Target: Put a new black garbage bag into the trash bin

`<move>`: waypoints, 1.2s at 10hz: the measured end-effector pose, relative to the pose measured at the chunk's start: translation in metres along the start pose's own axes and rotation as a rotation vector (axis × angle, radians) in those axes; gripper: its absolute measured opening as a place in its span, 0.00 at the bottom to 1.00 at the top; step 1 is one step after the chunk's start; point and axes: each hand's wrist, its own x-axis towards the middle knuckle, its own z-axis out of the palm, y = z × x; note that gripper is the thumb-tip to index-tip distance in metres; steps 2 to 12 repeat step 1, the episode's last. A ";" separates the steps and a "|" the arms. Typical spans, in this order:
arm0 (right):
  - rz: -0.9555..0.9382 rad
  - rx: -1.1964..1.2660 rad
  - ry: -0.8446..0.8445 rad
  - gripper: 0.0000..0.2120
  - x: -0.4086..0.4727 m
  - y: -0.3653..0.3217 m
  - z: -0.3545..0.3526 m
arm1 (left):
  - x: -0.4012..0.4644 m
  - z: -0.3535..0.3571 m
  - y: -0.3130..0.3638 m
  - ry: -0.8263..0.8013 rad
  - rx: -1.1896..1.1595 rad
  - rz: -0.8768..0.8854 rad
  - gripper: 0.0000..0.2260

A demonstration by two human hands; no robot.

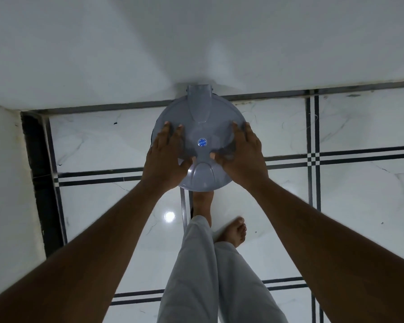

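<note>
A round grey trash bin stands against the white wall, seen from straight above, and its closed lid (202, 127) with a small blue sticker hides the inside. My left hand (167, 157) lies flat on the lid's left side, fingers spread. My right hand (241, 152) rests flat on the lid's right side, thumb pointing inward. Neither hand holds anything. No black garbage bag is in view. A foot (202, 206) reaches under the bin's front edge.
The white wall (196, 43) rises right behind the bin, with a second wall and a dark skirting strip (36, 178) at the left. The floor is glossy white tile (336, 206) with black lines. My other bare foot (234, 231) and grey trouser legs are below the bin.
</note>
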 end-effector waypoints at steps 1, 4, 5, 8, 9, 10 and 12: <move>0.072 0.091 0.043 0.40 -0.002 -0.016 -0.021 | -0.003 -0.011 0.009 0.044 -0.113 -0.080 0.36; 0.072 0.091 0.043 0.40 -0.002 -0.016 -0.021 | -0.003 -0.011 0.009 0.044 -0.113 -0.080 0.36; 0.072 0.091 0.043 0.40 -0.002 -0.016 -0.021 | -0.003 -0.011 0.009 0.044 -0.113 -0.080 0.36; 0.072 0.091 0.043 0.40 -0.002 -0.016 -0.021 | -0.003 -0.011 0.009 0.044 -0.113 -0.080 0.36; 0.072 0.091 0.043 0.40 -0.002 -0.016 -0.021 | -0.003 -0.011 0.009 0.044 -0.113 -0.080 0.36; 0.072 0.091 0.043 0.40 -0.002 -0.016 -0.021 | -0.003 -0.011 0.009 0.044 -0.113 -0.080 0.36; 0.072 0.091 0.043 0.40 -0.002 -0.016 -0.021 | -0.003 -0.011 0.009 0.044 -0.113 -0.080 0.36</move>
